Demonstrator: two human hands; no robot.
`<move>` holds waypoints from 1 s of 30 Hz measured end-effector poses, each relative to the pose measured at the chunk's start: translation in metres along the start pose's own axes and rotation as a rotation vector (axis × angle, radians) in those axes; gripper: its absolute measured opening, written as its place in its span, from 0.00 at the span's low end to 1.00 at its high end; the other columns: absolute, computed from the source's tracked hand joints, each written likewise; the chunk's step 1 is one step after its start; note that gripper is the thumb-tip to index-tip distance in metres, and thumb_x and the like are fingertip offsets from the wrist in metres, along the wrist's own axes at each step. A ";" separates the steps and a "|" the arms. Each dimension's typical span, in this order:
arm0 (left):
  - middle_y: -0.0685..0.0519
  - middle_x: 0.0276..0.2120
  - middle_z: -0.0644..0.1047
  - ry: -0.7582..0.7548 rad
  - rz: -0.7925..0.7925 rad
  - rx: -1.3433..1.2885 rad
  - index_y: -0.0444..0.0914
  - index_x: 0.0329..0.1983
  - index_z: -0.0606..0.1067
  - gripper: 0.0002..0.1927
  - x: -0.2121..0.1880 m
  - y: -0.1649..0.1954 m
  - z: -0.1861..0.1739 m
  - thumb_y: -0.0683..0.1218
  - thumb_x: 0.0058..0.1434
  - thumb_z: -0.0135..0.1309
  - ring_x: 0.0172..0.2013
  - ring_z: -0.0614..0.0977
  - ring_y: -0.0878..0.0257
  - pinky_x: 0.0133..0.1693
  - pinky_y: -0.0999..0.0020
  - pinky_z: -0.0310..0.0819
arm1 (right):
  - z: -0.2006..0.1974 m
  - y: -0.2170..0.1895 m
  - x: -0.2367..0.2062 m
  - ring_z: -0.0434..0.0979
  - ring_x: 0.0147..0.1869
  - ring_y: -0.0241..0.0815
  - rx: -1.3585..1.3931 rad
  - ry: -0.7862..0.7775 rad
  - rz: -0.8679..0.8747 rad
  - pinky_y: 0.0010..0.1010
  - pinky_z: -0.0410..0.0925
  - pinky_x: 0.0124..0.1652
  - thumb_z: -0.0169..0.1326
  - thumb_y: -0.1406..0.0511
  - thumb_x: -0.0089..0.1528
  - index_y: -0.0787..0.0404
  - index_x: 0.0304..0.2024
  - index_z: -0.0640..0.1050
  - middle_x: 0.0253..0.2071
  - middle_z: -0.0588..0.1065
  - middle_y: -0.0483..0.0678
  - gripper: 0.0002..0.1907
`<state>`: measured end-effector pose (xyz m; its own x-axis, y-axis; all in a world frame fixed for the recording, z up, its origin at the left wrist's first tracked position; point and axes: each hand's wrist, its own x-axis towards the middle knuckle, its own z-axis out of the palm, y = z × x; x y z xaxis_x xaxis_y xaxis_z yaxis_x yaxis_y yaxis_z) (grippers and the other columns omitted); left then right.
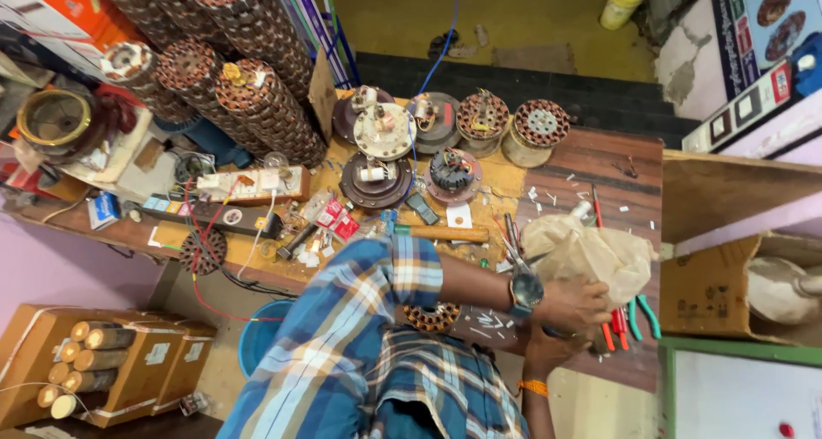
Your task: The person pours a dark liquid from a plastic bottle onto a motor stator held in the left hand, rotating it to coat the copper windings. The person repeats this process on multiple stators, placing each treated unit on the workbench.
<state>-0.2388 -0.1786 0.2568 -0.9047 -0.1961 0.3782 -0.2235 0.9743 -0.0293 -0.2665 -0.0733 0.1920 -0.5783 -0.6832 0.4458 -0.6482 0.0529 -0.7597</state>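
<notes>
Both hands (572,306) grip plastic bag (599,252)

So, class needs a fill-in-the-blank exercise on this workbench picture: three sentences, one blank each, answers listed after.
1. The left hand wears a ____ on its wrist.
2. Both hands hold a crumpled beige ____ bag.
3. The wooden-handled hammer lies on the ____ workbench.

Missing words: watch; plastic; wooden

The right hand shows a grip from below.
</notes>
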 end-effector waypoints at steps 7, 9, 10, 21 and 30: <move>0.54 0.35 0.76 0.073 0.333 -0.113 0.46 0.52 0.74 0.16 0.003 -0.034 -0.029 0.50 0.60 0.53 0.45 0.77 0.53 0.40 0.56 0.74 | -0.009 0.006 0.016 0.66 0.72 0.54 0.009 -0.247 0.027 0.46 0.57 0.72 0.78 0.57 0.48 0.65 0.69 0.65 0.68 0.68 0.58 0.54; 0.47 0.35 0.77 -0.010 0.102 -0.119 0.47 0.61 0.73 0.22 -0.017 -0.034 -0.058 0.48 0.62 0.50 0.36 0.80 0.50 0.32 0.52 0.71 | -0.011 0.018 0.020 0.71 0.68 0.48 0.497 -0.357 0.370 0.39 0.66 0.67 0.75 0.58 0.46 0.66 0.72 0.63 0.66 0.71 0.55 0.56; 0.46 0.40 0.78 -0.021 0.004 -0.415 0.46 0.65 0.69 0.23 -0.023 -0.038 -0.076 0.50 0.66 0.50 0.37 0.80 0.51 0.37 0.54 0.73 | -0.016 0.025 0.020 0.69 0.69 0.48 0.415 -0.323 0.284 0.39 0.65 0.67 0.77 0.59 0.45 0.66 0.72 0.59 0.67 0.68 0.56 0.59; 0.46 0.44 0.80 0.338 -1.077 -0.783 0.40 0.72 0.68 0.25 -0.248 0.015 -0.231 0.52 0.73 0.47 0.44 0.82 0.56 0.51 0.60 0.78 | -0.031 0.031 0.012 0.70 0.67 0.46 0.408 -0.288 0.343 0.37 0.65 0.66 0.78 0.67 0.46 0.63 0.73 0.55 0.66 0.68 0.53 0.60; 0.42 0.39 0.79 0.300 -1.119 -0.405 0.34 0.46 0.78 0.29 -0.309 0.105 -0.191 0.62 0.73 0.40 0.40 0.81 0.45 0.42 0.52 0.76 | 0.078 -0.044 0.115 0.75 0.65 0.46 0.569 -0.535 0.046 0.38 0.69 0.65 0.77 0.71 0.49 0.69 0.66 0.65 0.62 0.74 0.55 0.48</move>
<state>0.0866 0.0056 0.3137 -0.1552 -0.9654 0.2096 -0.6462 0.2597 0.7176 -0.2657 -0.2115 0.2401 -0.1876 -0.9552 0.2291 -0.1922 -0.1930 -0.9622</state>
